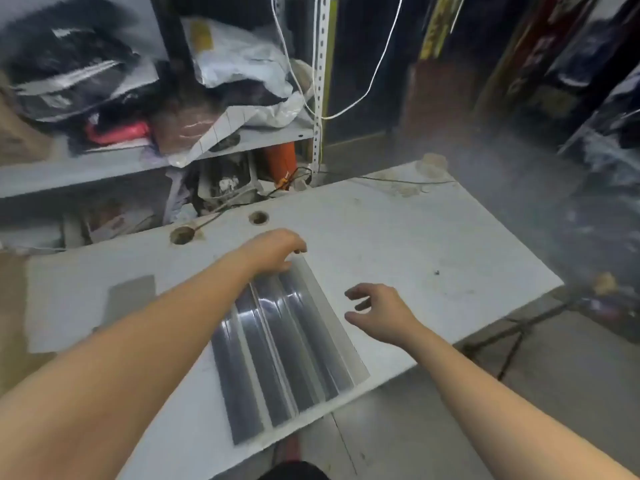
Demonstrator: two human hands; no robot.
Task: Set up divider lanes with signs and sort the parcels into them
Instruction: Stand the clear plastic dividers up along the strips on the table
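Several long clear plastic divider strips [287, 348] lie side by side on the white table [415, 244], running from the near edge toward the middle. My left hand [273, 249] rests on the far end of the strips, fingers curled over their tips. My right hand [379, 311] hovers just right of the strips, fingers spread and curled, holding nothing. No signs or parcels lie on the table.
Two round cable holes [258, 218] pierce the table near its far edge. A metal shelf [138, 161] behind holds bagged parcels [239, 57] and dark bundles. White cables [377, 64] hang by a perforated upright. The floor opens to the right, with a folding stand [512, 344].
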